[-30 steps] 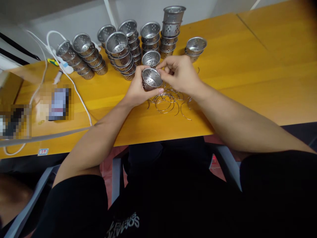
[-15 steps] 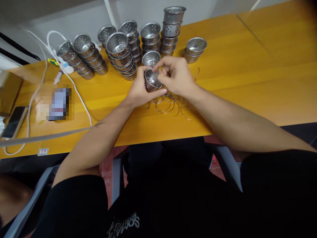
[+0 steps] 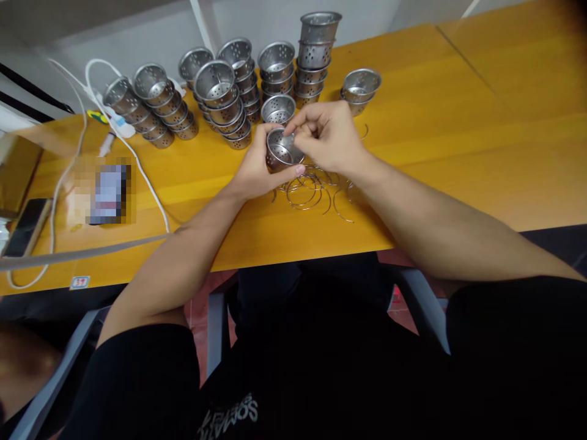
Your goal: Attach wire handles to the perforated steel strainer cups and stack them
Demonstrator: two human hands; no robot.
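My left hand is wrapped round a perforated metal strainer basket, its open mouth tilted up toward me. The left thumb lies along the near side of the rim. Over the basket's right edge, the fingers of my right hand are pinched together. What sits in that pinch, if anything, is too small to make out. Beneath both hands lies a loose pile of thin curved metal wires, partly hidden by the right hand. Just behind the held basket stands another strainer basket.
Several stacks of strainer baskets line the back of the wooden table, with a short stack farther right. At left are a phone, a blurred-out device and a white cable.
The hands and the basket keep almost the same pose. The right fingers have shifted very slightly at the rim, and the whole view has moved a little.
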